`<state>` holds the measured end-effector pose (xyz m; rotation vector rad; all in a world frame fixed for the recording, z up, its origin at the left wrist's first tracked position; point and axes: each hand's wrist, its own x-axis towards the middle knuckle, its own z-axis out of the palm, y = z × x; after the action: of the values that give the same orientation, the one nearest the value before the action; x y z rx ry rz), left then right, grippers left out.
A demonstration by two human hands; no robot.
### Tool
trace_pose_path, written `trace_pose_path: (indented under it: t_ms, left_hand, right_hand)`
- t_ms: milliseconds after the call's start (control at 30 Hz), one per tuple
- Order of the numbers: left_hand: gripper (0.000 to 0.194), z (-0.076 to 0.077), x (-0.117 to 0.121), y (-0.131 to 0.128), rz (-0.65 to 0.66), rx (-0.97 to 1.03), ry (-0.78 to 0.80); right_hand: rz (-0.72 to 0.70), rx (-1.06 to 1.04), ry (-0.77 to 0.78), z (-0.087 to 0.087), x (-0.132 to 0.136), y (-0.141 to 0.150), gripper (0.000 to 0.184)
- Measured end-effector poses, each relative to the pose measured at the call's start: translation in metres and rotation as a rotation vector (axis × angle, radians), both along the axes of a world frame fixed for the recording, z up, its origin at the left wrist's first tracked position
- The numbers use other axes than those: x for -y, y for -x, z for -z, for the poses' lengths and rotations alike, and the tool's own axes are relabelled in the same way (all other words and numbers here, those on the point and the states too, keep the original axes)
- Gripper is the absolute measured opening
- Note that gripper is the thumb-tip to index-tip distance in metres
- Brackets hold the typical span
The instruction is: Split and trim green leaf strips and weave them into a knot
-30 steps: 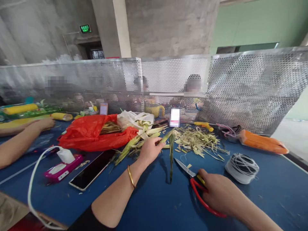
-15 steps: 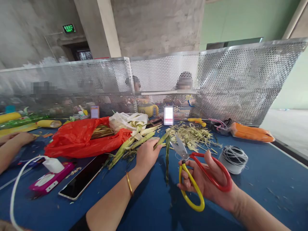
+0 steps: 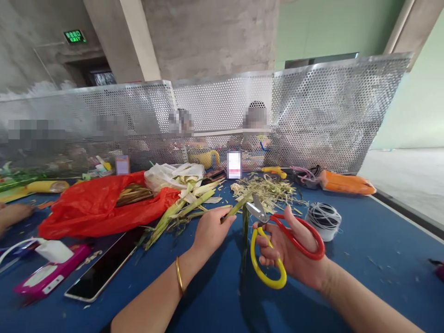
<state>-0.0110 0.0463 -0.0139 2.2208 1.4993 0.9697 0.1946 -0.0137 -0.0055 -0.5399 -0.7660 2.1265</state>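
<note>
My left hand (image 3: 213, 231) is closed on a green strip of dried leaf or husk (image 3: 239, 206), whose far end bends and hangs down. Scissors (image 3: 264, 221) with one red and one yellow handle are in my right hand (image 3: 289, 247), my fingers through the loops. Their blades stand a little apart beside the bend of the strip; whether they touch it I cannot tell. Beyond both hands lies a heap of pale, shredded trimmings (image 3: 272, 188). Left of my left hand are longer green and yellow husk pieces (image 3: 166, 217).
A red plastic bag (image 3: 90, 203) and a white bag (image 3: 169, 175) lie to the left. Nearer are a phone (image 3: 104, 266) and a magenta power strip (image 3: 52, 273). Right stand a cord spool (image 3: 323, 222) and an orange packet (image 3: 347, 182). Another person's hand (image 3: 15, 215) is far left.
The camera view has turned slightly right, so things sit further left. The scissor blades have come closer to the strip, and their handles look somewhat nearer together.
</note>
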Motion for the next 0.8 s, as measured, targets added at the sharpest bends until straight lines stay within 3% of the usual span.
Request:
trace_pose_path:
  t_ms: [333, 667, 800]
  left_hand:
    - [0.024, -0.0001, 0.0031, -0.0029, 0.031, 0.0, 0.034]
    - [0.022, 0.0, 0.0026, -0.0048, 0.025, -0.049, 0.041]
    - [0.02, -0.0022, 0.0002, -0.002, -0.07, -0.034, 0.06]
  right_hand:
    - [0.052, -0.005, 0.021, -0.001, 0.0004, 0.0002, 0.051]
    - [0.149, 0.078, 0.125, 0.0019, 0.0017, 0.007, 0.045]
    - [0.271, 0.188, 0.061, 0.0021, 0.0019, 0.0088, 0.042]
